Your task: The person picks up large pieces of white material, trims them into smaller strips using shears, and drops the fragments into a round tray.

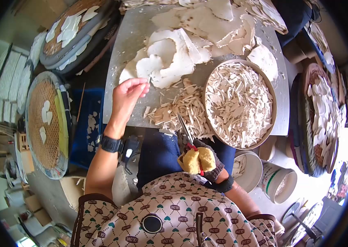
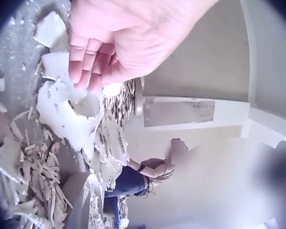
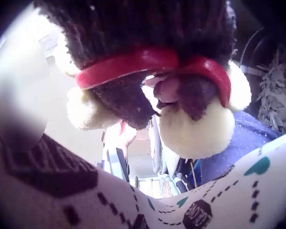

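Observation:
My bare left hand [image 1: 130, 92] is over the near left of the metal table, fingertips at the edge of a pale, brittle-looking sheet [image 1: 163, 61] with curved cut-outs. In the left wrist view its fingers [image 2: 95, 78] are loosely bent, thumb close to them, with no piece clearly between them. My right hand [image 1: 213, 160], in a dark knitted glove, grips scissors [image 1: 187, 132] near my lap. Their red handles [image 3: 128, 67] are padded with yellow foam [image 3: 198, 131]. The blades point at a heap of pale cut strips [image 1: 186, 105] on the table's near edge.
A round tray [image 1: 273, 103] full of strips stands right of the heap. More pale sheets [image 1: 206, 20] cover the table's far side. A woven tray [image 1: 38, 123] and blue crate [image 1: 81, 150] are at left, buckets [image 1: 278, 181] at lower right. Another person [image 2: 155, 167] appears beyond.

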The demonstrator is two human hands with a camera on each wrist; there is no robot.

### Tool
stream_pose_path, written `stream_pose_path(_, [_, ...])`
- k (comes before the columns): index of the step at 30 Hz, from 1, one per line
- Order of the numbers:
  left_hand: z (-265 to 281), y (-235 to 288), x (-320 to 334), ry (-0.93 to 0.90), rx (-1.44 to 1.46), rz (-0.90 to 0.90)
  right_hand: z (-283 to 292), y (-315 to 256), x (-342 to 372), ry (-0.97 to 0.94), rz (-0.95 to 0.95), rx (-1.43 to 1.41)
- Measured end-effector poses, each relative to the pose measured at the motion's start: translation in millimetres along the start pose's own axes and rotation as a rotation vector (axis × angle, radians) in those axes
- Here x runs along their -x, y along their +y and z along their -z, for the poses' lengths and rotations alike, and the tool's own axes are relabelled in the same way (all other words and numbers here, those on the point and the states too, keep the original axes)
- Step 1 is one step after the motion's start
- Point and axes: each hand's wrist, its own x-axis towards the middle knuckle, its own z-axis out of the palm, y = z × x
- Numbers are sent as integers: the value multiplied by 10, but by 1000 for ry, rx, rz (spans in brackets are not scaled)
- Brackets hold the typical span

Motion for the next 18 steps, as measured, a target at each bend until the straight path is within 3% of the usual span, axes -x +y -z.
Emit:
stream_pose_path(2, [-96, -70, -289, -6, -96, 0, 61, 73, 36, -31, 32, -125])
stream_pose_path(5, [-110, -244, -629, 90, -611, -205, 65, 82, 39, 99, -63, -420])
stream_pose_path(6, [-143, -302, -681, 213, -764, -220, 111, 155, 57, 75, 8, -197])
stream_pose_path(9, [-117, -446, -828, 293, -1153, -592, 75, 261, 115, 139, 6, -297])
stream_pose_path(10, [-103, -432, -835, 232, -1130, -551, 86, 247, 102, 113, -54, -341])
stream_pose_path(13, [7, -325, -843, 16, -905, -176, 62, 284, 63, 130, -76, -314])
stream_pose_path(14, [46, -279, -823, -111, -569, -65, 69, 226, 57, 110, -62, -276])
stream_pose_path(17, [-78, 136, -396, -123, -239, -31, 84, 279, 70, 71, -73, -329])
stream_pose_path(18, [-56, 117, -306, -132, -270, -118, 62, 326, 73, 85, -76, -356])
